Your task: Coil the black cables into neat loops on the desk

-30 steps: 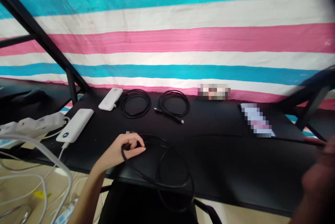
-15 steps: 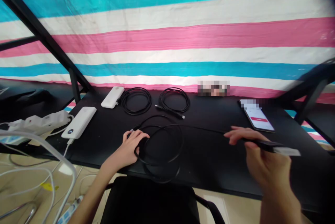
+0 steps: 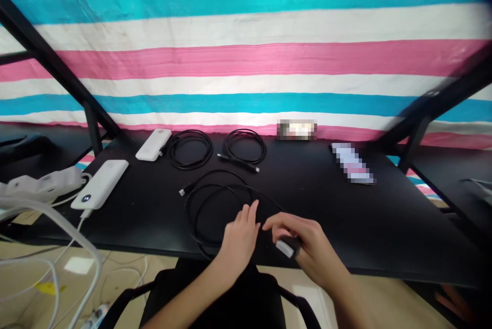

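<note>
Head: right hand (image 3: 311,244) near desk edge (image 3: 384,271)

Smooth and black, with a faint satin sheen, across the tabletop (image 3: 384,221). Thin plastic-looking sheeting, wrinkled and mildly glossy, for the striped curtain (image 3: 246,57) behind the tabletop. Smooth white plastic, softly shiny, on the nearer power bank (image 3: 100,184), the farther power bank (image 3: 153,145) and the power strip (image 3: 57,185), all toward the tabletop's left end. Dark, rubbery-looking sheath on the loose cable (image 3: 221,170) lying on the tabletop, with a pale, metallic-looking tip on its plug (image 3: 182,192). Mostly matt, like painted metal, on the frame bar (image 3: 61,74) left of the tabletop. Polished, tile-like gloss on the floor (image 3: 384,298) below the tabletop.
</note>
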Action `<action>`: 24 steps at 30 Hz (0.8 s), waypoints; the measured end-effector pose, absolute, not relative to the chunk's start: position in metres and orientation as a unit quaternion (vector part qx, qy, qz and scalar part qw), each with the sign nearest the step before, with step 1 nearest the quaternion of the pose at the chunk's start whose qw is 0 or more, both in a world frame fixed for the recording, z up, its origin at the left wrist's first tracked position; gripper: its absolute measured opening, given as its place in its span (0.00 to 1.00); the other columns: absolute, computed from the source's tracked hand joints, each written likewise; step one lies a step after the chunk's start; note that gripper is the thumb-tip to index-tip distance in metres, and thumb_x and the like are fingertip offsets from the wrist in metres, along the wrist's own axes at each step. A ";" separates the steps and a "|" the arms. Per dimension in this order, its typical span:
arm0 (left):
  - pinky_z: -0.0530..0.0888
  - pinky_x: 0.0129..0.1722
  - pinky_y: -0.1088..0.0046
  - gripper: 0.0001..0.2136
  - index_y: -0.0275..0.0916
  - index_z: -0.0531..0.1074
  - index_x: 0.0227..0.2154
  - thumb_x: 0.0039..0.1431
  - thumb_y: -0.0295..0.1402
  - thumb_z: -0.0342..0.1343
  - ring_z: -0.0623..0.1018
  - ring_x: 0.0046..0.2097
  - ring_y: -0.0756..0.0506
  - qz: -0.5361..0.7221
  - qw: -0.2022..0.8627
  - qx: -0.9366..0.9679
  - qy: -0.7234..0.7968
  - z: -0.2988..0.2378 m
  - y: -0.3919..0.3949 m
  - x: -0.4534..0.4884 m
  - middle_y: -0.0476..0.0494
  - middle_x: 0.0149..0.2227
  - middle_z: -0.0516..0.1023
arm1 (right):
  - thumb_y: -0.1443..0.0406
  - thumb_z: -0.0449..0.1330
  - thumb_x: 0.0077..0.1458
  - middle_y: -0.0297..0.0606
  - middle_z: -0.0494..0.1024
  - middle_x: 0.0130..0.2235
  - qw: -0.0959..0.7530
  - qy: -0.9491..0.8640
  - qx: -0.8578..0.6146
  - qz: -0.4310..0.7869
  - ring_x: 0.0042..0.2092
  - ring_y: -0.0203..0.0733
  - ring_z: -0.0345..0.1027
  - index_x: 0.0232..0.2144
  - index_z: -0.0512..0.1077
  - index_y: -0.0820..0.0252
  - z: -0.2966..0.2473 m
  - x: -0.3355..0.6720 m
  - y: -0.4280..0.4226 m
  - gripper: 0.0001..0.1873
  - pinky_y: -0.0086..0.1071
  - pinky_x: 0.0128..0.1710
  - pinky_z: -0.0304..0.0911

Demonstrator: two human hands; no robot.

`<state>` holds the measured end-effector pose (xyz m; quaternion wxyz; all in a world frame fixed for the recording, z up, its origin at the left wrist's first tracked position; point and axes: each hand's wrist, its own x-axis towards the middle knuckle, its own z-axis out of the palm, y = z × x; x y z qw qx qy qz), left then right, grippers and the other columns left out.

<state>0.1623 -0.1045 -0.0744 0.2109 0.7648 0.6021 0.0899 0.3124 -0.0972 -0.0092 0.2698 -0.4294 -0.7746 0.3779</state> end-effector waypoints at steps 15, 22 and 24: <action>0.67 0.26 0.74 0.07 0.43 0.75 0.26 0.57 0.37 0.56 0.72 0.24 0.50 0.419 0.140 0.657 0.612 -0.010 -0.141 0.047 0.52 0.23 0.76 | 0.54 0.46 0.62 0.34 0.70 0.25 0.284 -0.666 -0.561 0.402 0.21 0.35 0.63 0.39 0.73 0.60 -0.027 0.384 -0.082 0.21 0.30 0.23 0.61; 0.54 0.19 0.77 0.20 0.37 0.55 0.16 0.60 0.36 0.54 0.53 0.19 0.55 0.748 0.233 0.335 0.524 -0.004 -0.108 0.008 0.57 0.17 0.48 | 0.50 0.48 0.62 0.35 0.71 0.25 0.352 -0.633 -0.581 0.371 0.21 0.34 0.61 0.38 0.73 0.60 -0.021 0.392 -0.079 0.22 0.28 0.20 0.57; 0.51 0.17 0.78 0.17 0.37 0.58 0.19 0.59 0.36 0.55 0.50 0.18 0.56 0.769 0.270 0.281 0.507 -0.006 -0.101 0.001 0.58 0.17 0.48 | 0.48 0.48 0.60 0.36 0.71 0.25 0.379 -0.613 -0.585 0.373 0.20 0.34 0.61 0.38 0.74 0.60 -0.022 0.397 -0.079 0.24 0.27 0.18 0.55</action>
